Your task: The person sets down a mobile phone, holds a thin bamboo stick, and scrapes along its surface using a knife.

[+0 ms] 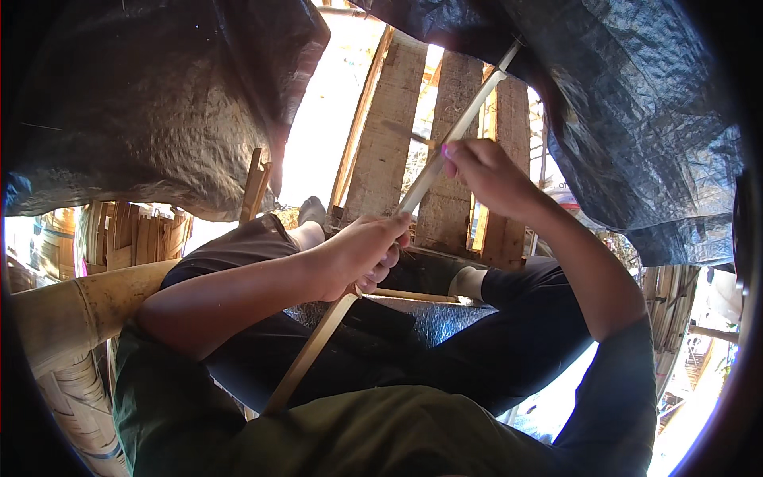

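Presently, both hands are at work height above the lap, one further out than the other. Left hand: forearm laid across from the lower left, elbow bent out wide, back of the hand up. Its fingers are curled fully round a long pale strip, with no visible gap in the grip. Right hand: higher and farther from the body, elbow well bent, forearm slanting up and leftward from the right side. Fingers folded closed, thumb side toward the strip; a spot of pink shows at the thumb. A narrow tool — blurred, blade-like — points left from this fist across the strip; its handle is mostly hidden. Whether the skin also touches the strip cannot be told.

Strip position: runs diagonally from near the shirt at lower left, through the left fist, past the right hand, its far end beside a dark tarp at upper right. Behind it, wooden slats with bright gaps between. Legs in dark trousers are bent and spread below the hands. A thick bamboo pole lies just beside the left elbow.
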{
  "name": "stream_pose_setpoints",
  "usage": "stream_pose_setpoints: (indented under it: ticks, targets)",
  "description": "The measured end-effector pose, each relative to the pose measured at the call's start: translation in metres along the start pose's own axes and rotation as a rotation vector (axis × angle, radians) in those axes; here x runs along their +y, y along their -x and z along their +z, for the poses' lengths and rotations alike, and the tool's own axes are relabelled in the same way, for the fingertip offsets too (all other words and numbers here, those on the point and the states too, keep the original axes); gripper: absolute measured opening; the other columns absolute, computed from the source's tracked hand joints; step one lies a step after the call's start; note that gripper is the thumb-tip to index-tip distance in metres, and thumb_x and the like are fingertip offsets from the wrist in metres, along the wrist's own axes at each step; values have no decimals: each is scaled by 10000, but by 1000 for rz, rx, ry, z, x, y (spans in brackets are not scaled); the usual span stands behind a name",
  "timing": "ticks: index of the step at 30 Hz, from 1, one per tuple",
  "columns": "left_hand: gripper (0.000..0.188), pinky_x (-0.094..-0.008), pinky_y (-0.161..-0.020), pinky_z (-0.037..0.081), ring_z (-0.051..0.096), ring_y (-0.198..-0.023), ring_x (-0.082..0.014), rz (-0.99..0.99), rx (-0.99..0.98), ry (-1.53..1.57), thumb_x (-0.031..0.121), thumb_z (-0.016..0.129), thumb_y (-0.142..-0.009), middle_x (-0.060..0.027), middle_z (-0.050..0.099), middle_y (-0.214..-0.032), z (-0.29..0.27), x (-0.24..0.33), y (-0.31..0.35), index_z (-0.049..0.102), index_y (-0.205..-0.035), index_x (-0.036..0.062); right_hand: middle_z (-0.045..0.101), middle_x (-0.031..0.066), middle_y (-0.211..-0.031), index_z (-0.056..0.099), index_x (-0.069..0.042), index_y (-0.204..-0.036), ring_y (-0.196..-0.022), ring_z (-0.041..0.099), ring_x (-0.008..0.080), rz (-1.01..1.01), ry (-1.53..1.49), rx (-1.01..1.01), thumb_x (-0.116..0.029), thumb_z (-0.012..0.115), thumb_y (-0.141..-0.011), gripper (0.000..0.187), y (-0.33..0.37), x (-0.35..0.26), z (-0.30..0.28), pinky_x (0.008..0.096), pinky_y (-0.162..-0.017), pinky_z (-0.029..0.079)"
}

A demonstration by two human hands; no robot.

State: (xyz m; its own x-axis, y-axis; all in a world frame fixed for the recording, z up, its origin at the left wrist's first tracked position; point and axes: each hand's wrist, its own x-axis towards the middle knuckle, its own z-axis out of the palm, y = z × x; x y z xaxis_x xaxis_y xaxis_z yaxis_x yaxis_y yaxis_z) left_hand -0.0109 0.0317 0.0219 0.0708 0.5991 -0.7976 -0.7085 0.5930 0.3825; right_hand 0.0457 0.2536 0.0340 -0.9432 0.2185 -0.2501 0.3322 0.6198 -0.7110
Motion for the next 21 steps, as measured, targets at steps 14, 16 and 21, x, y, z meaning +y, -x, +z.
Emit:
stream_pose_setpoints:
  ticks: [14,16,21]
  targets:
    - [505,-434,-524,382,481,-478,-251,396,313,-670,324,362,-1054,-127,459,-520,-2,-12,-6,535,-733,-25,612,140,-572,636,-33,-838,-526,654,282,-320,701,-91,-234,474,-1000,304,44,-37,47,417,-529,545]
    - [503,-439,-527,387,497,-478,-266,438,348,-707,326,373,-1052,-146,470,-517,-4,-16,-7,545,-738,-27,610,126,-567,622,-29,-844,-513,650,267,-384,672,-45,-232,466,-1003,301,37,-22,44,404,-518,541]
    - [426,-350,-471,378,443,-468,-147,302,324,-779,354,374,-1053,-27,458,-567,-6,-11,3,539,-833,30,610,109,-563,588,-22,-855,-484,641,256,-419,842,95,-231,456,-1006,289,24,-19,33,391,-501,536]
